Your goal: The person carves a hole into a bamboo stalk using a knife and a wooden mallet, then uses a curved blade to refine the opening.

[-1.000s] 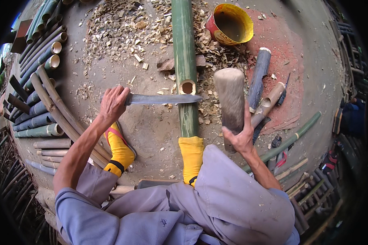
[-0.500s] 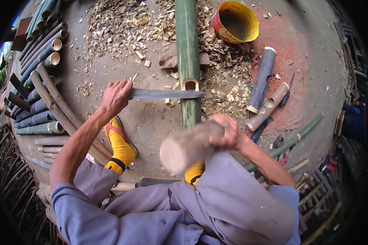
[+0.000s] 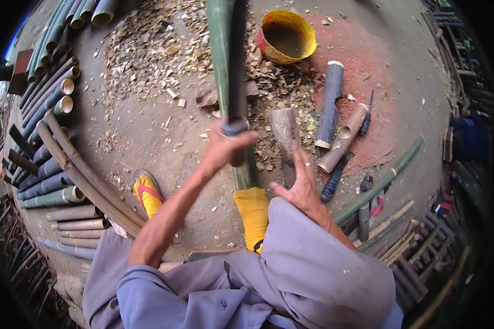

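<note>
My left hand (image 3: 222, 149) is wrapped round the handle of a long-bladed machete (image 3: 237, 66). Its blade points away from me and hides part of the green bamboo pole (image 3: 218, 49) behind it, including the place where the notch was. To the right, my right hand (image 3: 304, 186) is empty, with its fingers apart. Just beyond those fingers lies a wooden mallet (image 3: 283, 127), its thick end among the chips. My foot in a yellow sock (image 3: 251, 214) rests at the near end of the pole.
A red and yellow bucket (image 3: 286, 35) stands beyond a heap of bamboo chips (image 3: 148, 60). Cut bamboo pieces (image 3: 330, 104) lie at the right, near a thin green pole (image 3: 384, 183). Bamboo lengths (image 3: 46, 181) are stacked at the left.
The mallet has left my right hand and now lies on the ground. The machete has swung from lying across the pole to pointing away, and my left hand has moved right.
</note>
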The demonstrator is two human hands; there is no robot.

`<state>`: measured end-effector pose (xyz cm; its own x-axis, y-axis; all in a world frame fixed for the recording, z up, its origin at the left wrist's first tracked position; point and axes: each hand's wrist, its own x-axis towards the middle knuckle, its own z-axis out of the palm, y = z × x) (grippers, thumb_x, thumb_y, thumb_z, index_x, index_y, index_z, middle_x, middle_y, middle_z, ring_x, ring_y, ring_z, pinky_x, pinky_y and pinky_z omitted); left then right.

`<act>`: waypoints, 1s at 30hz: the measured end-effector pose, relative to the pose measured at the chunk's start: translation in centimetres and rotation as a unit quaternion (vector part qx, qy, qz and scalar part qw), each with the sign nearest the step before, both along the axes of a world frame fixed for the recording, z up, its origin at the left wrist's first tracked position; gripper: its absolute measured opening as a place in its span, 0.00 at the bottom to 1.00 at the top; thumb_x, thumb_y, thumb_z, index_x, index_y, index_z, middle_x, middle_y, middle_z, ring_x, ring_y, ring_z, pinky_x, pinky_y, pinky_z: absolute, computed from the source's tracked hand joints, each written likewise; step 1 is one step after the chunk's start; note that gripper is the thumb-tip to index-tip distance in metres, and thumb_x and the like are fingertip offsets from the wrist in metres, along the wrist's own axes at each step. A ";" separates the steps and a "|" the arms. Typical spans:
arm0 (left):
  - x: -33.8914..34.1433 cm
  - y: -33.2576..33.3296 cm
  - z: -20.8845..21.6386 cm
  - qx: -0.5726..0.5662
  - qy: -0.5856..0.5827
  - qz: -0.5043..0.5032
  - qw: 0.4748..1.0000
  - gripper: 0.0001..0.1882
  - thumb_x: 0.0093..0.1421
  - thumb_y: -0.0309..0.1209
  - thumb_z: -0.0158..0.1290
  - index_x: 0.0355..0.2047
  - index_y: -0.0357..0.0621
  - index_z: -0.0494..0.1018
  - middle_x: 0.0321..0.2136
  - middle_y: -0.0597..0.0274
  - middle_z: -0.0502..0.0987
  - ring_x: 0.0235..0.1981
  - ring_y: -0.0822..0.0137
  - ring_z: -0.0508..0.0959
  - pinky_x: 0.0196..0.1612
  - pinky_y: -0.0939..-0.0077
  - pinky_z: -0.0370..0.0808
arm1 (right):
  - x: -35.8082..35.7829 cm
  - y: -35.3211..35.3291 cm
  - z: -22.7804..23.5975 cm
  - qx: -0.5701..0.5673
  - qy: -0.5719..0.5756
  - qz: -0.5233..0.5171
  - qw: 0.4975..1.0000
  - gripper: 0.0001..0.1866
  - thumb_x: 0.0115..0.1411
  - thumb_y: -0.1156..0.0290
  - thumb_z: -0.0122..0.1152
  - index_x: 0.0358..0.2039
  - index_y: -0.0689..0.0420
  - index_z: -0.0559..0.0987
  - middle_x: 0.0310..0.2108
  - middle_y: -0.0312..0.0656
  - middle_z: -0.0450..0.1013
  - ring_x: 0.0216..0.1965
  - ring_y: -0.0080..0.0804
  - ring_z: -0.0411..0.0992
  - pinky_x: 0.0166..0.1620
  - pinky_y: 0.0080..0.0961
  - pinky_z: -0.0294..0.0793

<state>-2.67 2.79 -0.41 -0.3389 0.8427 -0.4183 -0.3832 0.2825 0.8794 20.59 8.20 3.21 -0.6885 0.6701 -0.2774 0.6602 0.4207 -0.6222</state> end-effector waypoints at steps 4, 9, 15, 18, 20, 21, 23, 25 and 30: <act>6.6 1.9 2.2 0.159 0.339 -0.108 0.921 0.32 0.48 0.44 0.66 0.48 0.40 0.66 0.37 0.61 0.69 0.40 0.67 0.71 0.41 0.72 0.73 | -1.1 0.0 0.4 -0.183 0.214 -0.255 0.925 0.34 0.52 0.58 0.67 0.55 0.58 0.63 0.38 0.43 0.67 0.35 0.30 0.70 0.39 0.28 0.73; 3.0 0.4 -2.3 -0.109 0.343 0.076 0.930 0.22 0.49 0.41 0.64 0.29 0.41 0.64 0.24 0.64 0.67 0.25 0.71 0.68 0.28 0.72 0.69 | 4.5 10.6 -3.2 0.151 0.025 -0.387 0.909 0.29 0.51 0.62 0.63 0.49 0.67 0.67 0.35 0.54 0.72 0.33 0.44 0.73 0.41 0.41 0.71; -0.3 -0.1 -5.3 -0.240 0.287 0.021 0.927 0.21 0.48 0.41 0.62 0.20 0.38 0.64 0.15 0.56 0.69 0.20 0.63 0.70 0.28 0.63 0.69 | 6.9 23.8 -6.3 0.188 -0.082 -0.288 0.935 0.26 0.48 0.62 0.65 0.43 0.66 0.73 0.34 0.57 0.75 0.36 0.50 0.75 0.42 0.42 0.72; -1.0 -0.1 -5.7 -0.219 0.309 -0.025 0.925 0.21 0.51 0.42 0.60 0.19 0.37 0.65 0.14 0.56 0.68 0.18 0.65 0.71 0.26 0.65 0.69 | 6.4 27.2 -7.7 0.203 -0.138 -0.257 0.935 0.28 0.50 0.60 0.64 0.46 0.65 0.69 0.36 0.61 0.74 0.39 0.57 0.74 0.43 0.46 0.71; -1.9 -0.6 -5.9 -0.198 0.313 -0.062 0.927 0.20 0.53 0.41 0.59 0.20 0.38 0.65 0.14 0.60 0.69 0.18 0.69 0.71 0.23 0.70 0.69 | 5.2 28.0 -8.7 0.213 -0.166 -0.230 0.935 0.29 0.51 0.60 0.63 0.49 0.64 0.67 0.38 0.63 0.73 0.41 0.60 0.73 0.43 0.48 0.71; -2.6 -0.9 -6.5 -0.194 0.237 -0.067 0.949 0.15 0.58 0.37 0.56 0.24 0.37 0.68 0.16 0.63 0.71 0.18 0.72 0.73 0.22 0.75 0.70 | 4.6 28.4 -9.0 0.217 -0.182 -0.220 0.934 0.29 0.52 0.60 0.62 0.50 0.63 0.65 0.38 0.63 0.73 0.41 0.61 0.73 0.43 0.49 0.71; -3.3 -1.7 -6.8 -0.144 0.144 -0.068 0.977 0.12 0.60 0.35 0.53 0.27 0.37 0.69 0.17 0.64 0.72 0.19 0.74 0.73 0.23 0.78 0.71 | 4.5 28.7 -10.0 0.230 -0.201 -0.196 0.932 0.29 0.54 0.60 0.61 0.52 0.60 0.63 0.38 0.64 0.73 0.42 0.63 0.72 0.44 0.51 0.71; -4.0 -2.4 -6.7 -0.122 0.117 -0.072 0.983 0.09 0.62 0.31 0.50 0.30 0.37 0.71 0.20 0.64 0.75 0.21 0.75 0.74 0.25 0.79 0.73 | 4.6 29.1 -10.7 0.243 -0.203 -0.187 0.930 0.29 0.54 0.60 0.61 0.51 0.60 0.63 0.38 0.64 0.73 0.41 0.63 0.72 0.44 0.52 0.71; -3.9 -3.5 -6.5 -0.130 0.350 0.065 0.925 0.24 0.54 0.38 0.60 0.46 0.34 0.72 0.38 0.51 0.78 0.36 0.63 0.77 0.43 0.68 0.75 | 4.0 27.4 -10.4 0.379 -0.173 -0.177 0.892 0.27 0.53 0.64 0.62 0.53 0.55 0.67 0.42 0.55 0.73 0.48 0.53 0.68 0.49 0.49 0.65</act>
<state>-6.60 -0.70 -6.89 -0.6950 0.6775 -0.2406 0.2087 0.5103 0.8343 24.60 35.63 -7.22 -0.3573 0.9140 0.1921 0.9326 0.3605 0.0188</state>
